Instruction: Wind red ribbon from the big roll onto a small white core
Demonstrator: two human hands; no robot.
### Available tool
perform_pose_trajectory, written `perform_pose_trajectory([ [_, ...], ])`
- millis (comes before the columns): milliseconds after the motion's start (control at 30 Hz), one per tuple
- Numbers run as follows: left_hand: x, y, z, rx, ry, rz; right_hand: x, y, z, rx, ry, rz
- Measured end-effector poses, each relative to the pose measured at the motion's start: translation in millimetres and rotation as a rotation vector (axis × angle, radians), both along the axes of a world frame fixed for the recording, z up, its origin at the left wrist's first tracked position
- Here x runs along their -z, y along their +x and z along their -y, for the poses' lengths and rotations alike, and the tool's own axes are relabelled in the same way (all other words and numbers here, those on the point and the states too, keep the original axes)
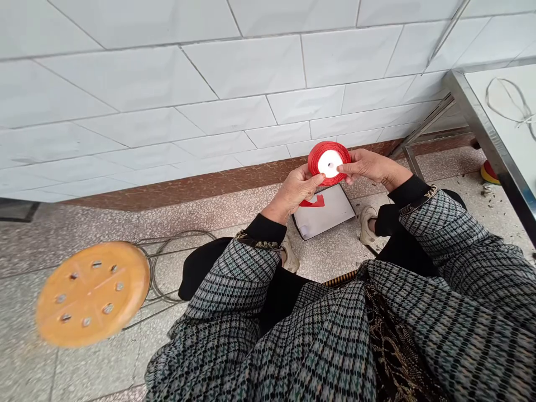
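A roll of red ribbon (317, 158) with a white round centre is held up between both hands, its flat side towards me. My left hand (296, 191) pinches its lower left edge, the thumb on the near face. On the right side my right hand (368, 166) grips it, with the thumb resting on the white centre and fingers behind. Below the roll, a flat white board or box lid with a dark edge (330, 218) lies on the floor between the shoes. Some red shape, perhaps ribbon or print, shows on its upper left.
An orange round stool (94, 293) with holes and metal legs lies tipped over at left. A metal-framed table (481, 106) with a white cable (513, 103) stands at right. White wall tiles (247, 64) rise ahead. A red and yellow object (489, 172) sits beneath the table.
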State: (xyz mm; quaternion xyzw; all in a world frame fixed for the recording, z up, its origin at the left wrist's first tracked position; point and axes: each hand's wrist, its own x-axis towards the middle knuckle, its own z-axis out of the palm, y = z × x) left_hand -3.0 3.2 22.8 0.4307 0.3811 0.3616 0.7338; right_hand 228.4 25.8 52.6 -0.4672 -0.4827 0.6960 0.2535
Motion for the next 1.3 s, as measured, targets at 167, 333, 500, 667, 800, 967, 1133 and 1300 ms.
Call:
perform_pose_trajectory([
  [167, 4.1, 15.3, 6.3, -0.166, -0.051, 0.081, 13.2, -26.0, 14.0, 0.276, -0.034, -0.14],
  [333, 15.2, 32.6, 13.5, -0.308, -0.044, 0.155, 31.7, -54.6, 30.7, 0.442, -0.028, -0.318],
  [500, 9.3, 22.7, 9.7, -0.178, -0.002, 0.124, 20.9, -35.0, 16.7, 0.307, 0.025, -0.258],
  [667, 4.1, 8.9, 4.4, -0.11, 0.044, 0.052, 3.7, -6.4, 3.4, 0.088, 0.063, -0.071],
  [800, 7.5, 6.0, 2.5, -0.062, 0.096, -0.003, -5.7, 4.1, 1.0, -0.018, 0.097, 0.053],
  [967, 3.5, 0.1, 1.6, 0.043, 0.098, -0.092, -17.0, 10.3, -0.2, -0.094, 0.119, 0.189],
  [1133, -0.8, 0.8, 3.1, 0.008, 0.016, -0.077, -16.4, 4.6, 1.5, -0.008, 0.115, 0.152],
  [1300, 7.7, 14.2, 4.5, -0.239, 0.018, 0.09, 10.8, -29.2, 16.0, 0.309, 0.04, -0.129],
])
